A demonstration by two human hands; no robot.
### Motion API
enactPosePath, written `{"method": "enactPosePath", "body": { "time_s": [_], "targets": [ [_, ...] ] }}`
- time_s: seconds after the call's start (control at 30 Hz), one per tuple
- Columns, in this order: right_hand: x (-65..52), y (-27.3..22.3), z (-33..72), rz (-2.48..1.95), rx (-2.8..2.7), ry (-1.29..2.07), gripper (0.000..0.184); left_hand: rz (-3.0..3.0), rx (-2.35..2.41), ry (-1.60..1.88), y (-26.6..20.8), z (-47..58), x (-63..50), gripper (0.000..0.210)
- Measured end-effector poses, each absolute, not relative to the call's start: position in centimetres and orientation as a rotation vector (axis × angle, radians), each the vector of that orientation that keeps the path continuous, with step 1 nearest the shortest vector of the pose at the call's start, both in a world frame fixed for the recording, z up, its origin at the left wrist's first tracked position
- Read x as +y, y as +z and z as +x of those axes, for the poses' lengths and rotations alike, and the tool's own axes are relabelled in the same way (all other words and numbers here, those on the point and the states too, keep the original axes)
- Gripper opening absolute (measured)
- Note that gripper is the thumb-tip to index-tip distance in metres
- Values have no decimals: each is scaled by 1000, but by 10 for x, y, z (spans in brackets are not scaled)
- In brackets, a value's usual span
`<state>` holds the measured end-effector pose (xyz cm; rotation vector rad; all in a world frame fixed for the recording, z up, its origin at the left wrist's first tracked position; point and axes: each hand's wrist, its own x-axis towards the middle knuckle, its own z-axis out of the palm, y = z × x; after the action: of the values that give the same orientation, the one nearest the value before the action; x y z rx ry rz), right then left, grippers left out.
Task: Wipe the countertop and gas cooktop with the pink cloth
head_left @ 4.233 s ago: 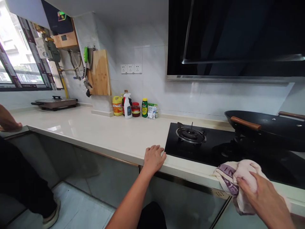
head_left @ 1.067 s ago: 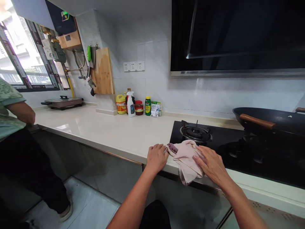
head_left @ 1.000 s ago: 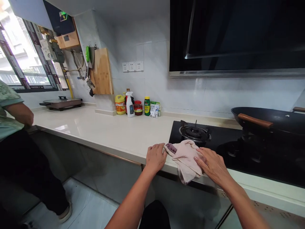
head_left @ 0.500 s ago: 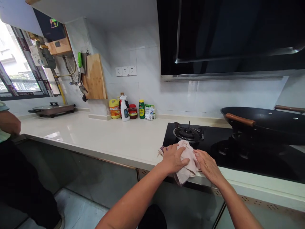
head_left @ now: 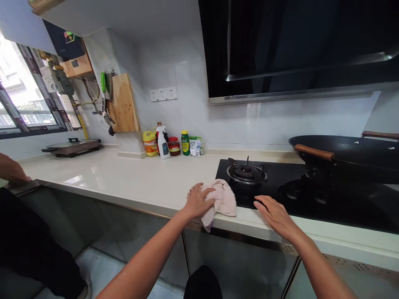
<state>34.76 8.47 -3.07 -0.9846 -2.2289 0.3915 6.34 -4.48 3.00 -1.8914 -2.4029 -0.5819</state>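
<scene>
My left hand (head_left: 198, 203) presses down on a crumpled pale pink cloth (head_left: 222, 199), its fingers bent over the left side. The cloth lies on the white countertop by the left front corner of the black gas stove, and a fold hangs over the counter's front edge. My right hand (head_left: 276, 216) is apart from the cloth, over the front of the stove (head_left: 249, 195). Its fingers are stretched out and it holds nothing. Behind my hands is the left burner (head_left: 246, 172) with its pan supports.
A black wok (head_left: 349, 155) with wooden handles sits on the right burner. Against the wall stand a white spray bottle (head_left: 163, 145), a yellow jug (head_left: 150, 145) and several other containers. At far left, another person's hand (head_left: 14, 170) is at the counter edge. A range hood (head_left: 296, 50) overhangs.
My left hand and the cloth have slid left, off the stove onto the countertop. My right hand has come away from the cloth. The other person's hand has lowered to the counter edge.
</scene>
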Motion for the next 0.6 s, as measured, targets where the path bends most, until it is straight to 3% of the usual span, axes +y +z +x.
{"method": "enactPosePath", "body": {
  "time_s": [0.27, 0.33, 0.47, 0.6],
  "targets": [
    [92, -38, 351, -1099, -2262, 18, 53, -2086, -2555, -662, 65, 23, -60, 54],
    [90, -43, 349, -1105, -2276, -42, 54, -2042, -2600, -669, 60, 34, -58, 53],
    [86, -47, 346, -1139, -2281, -53, 55, -1803, -2508, -505, 35, 66, -43, 74],
    [84, -44, 347, -1162, -2292, -23, 56, -1815, -2446, -486, 22, 79, -23, 65]
  ]
}}
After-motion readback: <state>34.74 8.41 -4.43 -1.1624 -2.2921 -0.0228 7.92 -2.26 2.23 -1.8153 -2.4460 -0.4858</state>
